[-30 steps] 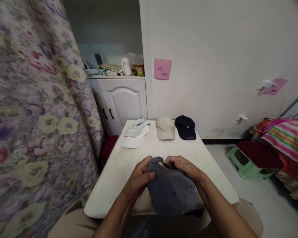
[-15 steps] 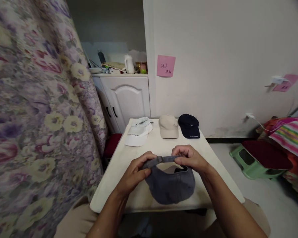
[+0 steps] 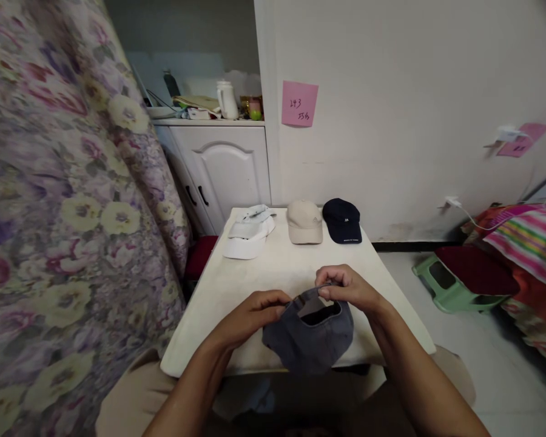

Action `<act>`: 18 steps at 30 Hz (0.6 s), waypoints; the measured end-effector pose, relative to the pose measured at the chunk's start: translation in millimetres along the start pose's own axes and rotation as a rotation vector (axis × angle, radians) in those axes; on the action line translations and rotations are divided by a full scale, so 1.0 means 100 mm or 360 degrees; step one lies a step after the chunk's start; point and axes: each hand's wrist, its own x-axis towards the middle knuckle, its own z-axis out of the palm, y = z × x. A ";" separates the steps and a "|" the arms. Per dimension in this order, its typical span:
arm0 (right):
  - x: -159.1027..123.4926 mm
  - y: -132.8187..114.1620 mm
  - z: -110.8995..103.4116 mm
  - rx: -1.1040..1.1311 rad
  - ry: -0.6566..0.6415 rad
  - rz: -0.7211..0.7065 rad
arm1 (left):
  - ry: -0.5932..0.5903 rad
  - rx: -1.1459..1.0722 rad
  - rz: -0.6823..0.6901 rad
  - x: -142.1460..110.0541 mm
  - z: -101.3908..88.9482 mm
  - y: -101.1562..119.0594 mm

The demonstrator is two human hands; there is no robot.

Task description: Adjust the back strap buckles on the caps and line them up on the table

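I hold a faded grey-blue cap [image 3: 310,337] over the near edge of a small white table [image 3: 236,291]. My left hand [image 3: 252,312] pinches the left end of its back strap, fingers closed. My right hand [image 3: 348,288] pinches the right side of the strap at the rear opening, fingers closed. The cap's crown hangs toward me, partly past the table edge. At the far end of the table lie a stack of white caps [image 3: 249,230], a beige cap [image 3: 304,222] and a navy cap [image 3: 343,220].
A floral curtain [image 3: 59,200] hangs close on the left. A white cabinet [image 3: 221,173] with a jug and clutter stands behind the table. Pink notes are stuck on the wall [image 3: 299,104]. A green stool [image 3: 450,288] and striped bedding [image 3: 528,243] are at right.
The cap was turned so its back strap and opening face up, and my hands shifted from gripping the crown to pinching the strap. The strap has bunched closer between my hands.
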 end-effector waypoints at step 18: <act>0.00 -0.06 0.39 0.0036 -0.0074 0.0088 | 0.0246 -0.0084 -0.0035 -0.02 0.21 -0.06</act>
